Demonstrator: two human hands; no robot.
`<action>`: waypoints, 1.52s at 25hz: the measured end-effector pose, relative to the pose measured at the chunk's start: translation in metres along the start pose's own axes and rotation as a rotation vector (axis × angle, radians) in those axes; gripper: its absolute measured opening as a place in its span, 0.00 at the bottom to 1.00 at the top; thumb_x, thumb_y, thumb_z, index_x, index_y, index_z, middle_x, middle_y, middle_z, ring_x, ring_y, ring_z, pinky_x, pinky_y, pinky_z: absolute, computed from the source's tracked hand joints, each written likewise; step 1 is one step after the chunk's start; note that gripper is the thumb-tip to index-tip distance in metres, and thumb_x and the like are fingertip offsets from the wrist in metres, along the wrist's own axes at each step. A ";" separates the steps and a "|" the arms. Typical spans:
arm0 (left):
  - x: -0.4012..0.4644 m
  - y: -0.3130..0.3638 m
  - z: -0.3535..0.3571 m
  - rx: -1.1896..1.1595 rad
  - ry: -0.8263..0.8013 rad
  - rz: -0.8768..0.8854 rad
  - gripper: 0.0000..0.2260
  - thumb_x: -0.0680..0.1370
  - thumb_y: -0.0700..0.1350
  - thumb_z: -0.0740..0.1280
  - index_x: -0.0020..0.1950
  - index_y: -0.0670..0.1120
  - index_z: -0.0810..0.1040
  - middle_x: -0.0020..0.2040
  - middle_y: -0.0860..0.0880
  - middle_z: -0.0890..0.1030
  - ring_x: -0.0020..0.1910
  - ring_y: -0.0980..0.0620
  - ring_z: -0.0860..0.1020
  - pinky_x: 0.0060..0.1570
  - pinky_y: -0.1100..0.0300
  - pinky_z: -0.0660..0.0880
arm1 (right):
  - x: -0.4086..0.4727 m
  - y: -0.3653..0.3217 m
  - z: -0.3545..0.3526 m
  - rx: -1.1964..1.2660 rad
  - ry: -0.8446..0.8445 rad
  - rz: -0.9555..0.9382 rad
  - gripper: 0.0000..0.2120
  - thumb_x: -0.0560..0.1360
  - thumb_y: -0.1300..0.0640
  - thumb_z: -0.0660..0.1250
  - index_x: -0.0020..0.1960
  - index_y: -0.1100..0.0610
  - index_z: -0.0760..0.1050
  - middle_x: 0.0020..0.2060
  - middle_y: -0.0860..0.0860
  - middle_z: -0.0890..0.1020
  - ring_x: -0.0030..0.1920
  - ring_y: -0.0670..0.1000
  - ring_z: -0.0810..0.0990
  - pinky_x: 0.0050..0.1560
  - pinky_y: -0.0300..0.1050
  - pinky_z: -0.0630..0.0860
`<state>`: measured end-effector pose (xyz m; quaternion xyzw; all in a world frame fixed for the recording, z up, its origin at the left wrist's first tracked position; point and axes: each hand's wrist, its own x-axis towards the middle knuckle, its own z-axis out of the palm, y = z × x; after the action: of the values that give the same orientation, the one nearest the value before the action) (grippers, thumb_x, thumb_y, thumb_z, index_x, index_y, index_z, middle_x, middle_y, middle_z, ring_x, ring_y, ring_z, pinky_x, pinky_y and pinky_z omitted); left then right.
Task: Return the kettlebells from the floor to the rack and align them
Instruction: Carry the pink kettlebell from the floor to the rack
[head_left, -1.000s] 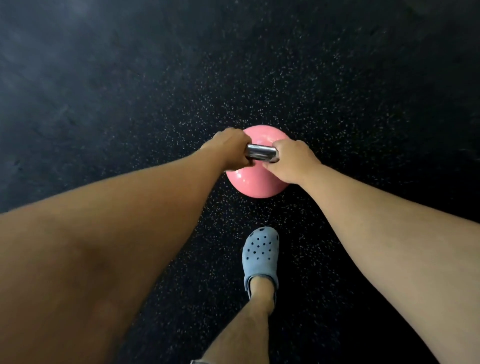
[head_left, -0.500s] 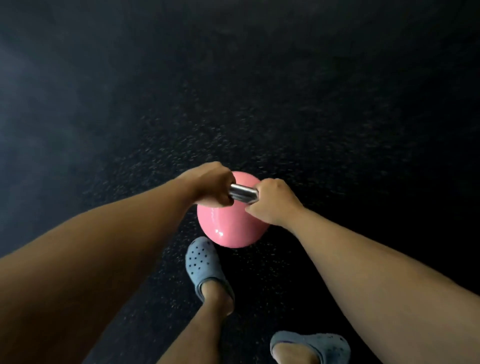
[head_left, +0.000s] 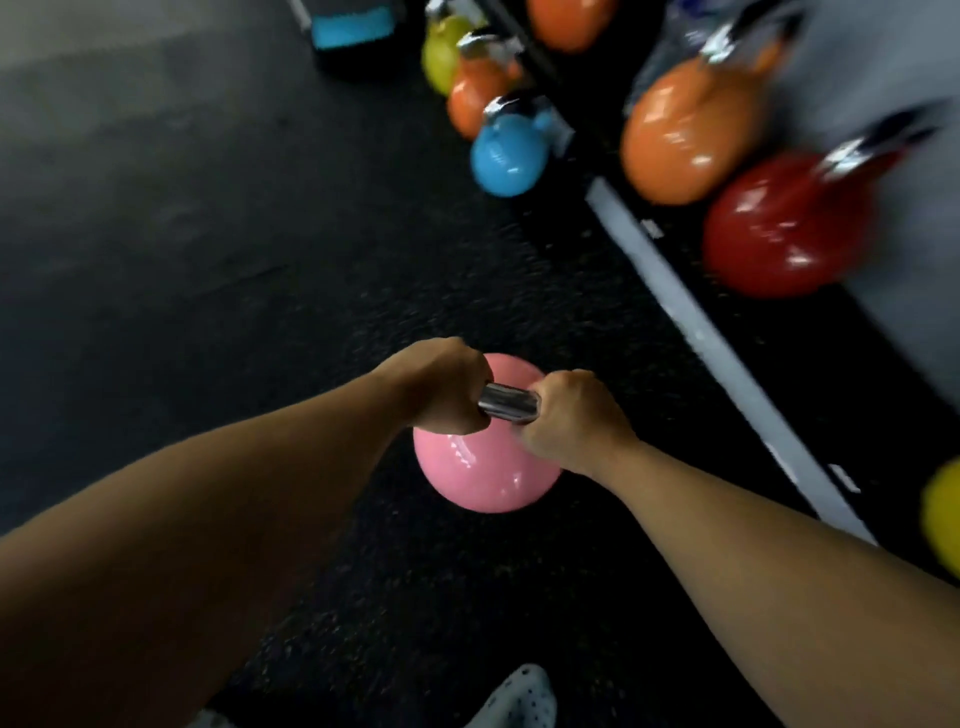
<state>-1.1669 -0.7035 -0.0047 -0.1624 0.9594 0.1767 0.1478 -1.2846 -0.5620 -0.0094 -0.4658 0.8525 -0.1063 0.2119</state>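
A pink kettlebell with a chrome handle hangs above the black floor in the middle of the view. My left hand grips the handle's left end and my right hand grips its right end. The rack, with a pale front rail, runs diagonally at the right. On it sit an orange kettlebell and a red kettlebell. A yellow kettlebell shows at the right edge.
Further back stand a blue kettlebell, a smaller orange kettlebell and a yellow-green kettlebell. A blue and black box sits at the top. My grey clog is at the bottom. Dark speckled rubber floor spreads to the left.
The view has swung up and right, so the rack and its coloured kettlebells are now in sight. Both hands still carry the pink kettlebell, now nearer the rack.
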 end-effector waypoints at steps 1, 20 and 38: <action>0.025 0.034 -0.017 0.039 0.000 0.056 0.07 0.68 0.54 0.68 0.41 0.54 0.79 0.31 0.55 0.76 0.30 0.54 0.75 0.26 0.61 0.67 | -0.010 0.030 -0.027 -0.002 0.051 0.031 0.09 0.65 0.51 0.71 0.38 0.56 0.81 0.36 0.55 0.84 0.41 0.60 0.83 0.38 0.41 0.71; 0.326 0.336 -0.124 0.345 0.135 0.745 0.07 0.68 0.50 0.68 0.43 0.49 0.81 0.39 0.46 0.83 0.41 0.41 0.82 0.35 0.58 0.72 | -0.046 0.305 -0.222 -0.090 0.634 0.631 0.12 0.65 0.51 0.70 0.46 0.54 0.83 0.38 0.59 0.85 0.40 0.64 0.84 0.37 0.49 0.79; 0.420 0.369 -0.115 0.042 0.232 0.690 0.09 0.68 0.49 0.68 0.46 0.48 0.80 0.41 0.42 0.84 0.44 0.38 0.82 0.41 0.51 0.76 | -0.008 0.365 -0.255 0.115 0.643 0.764 0.11 0.72 0.56 0.68 0.53 0.58 0.79 0.49 0.61 0.83 0.52 0.62 0.81 0.49 0.49 0.77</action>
<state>-1.7064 -0.5305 0.0626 0.1549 0.9716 0.1769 -0.0270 -1.6719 -0.3609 0.0802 -0.0516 0.9771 -0.2060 -0.0125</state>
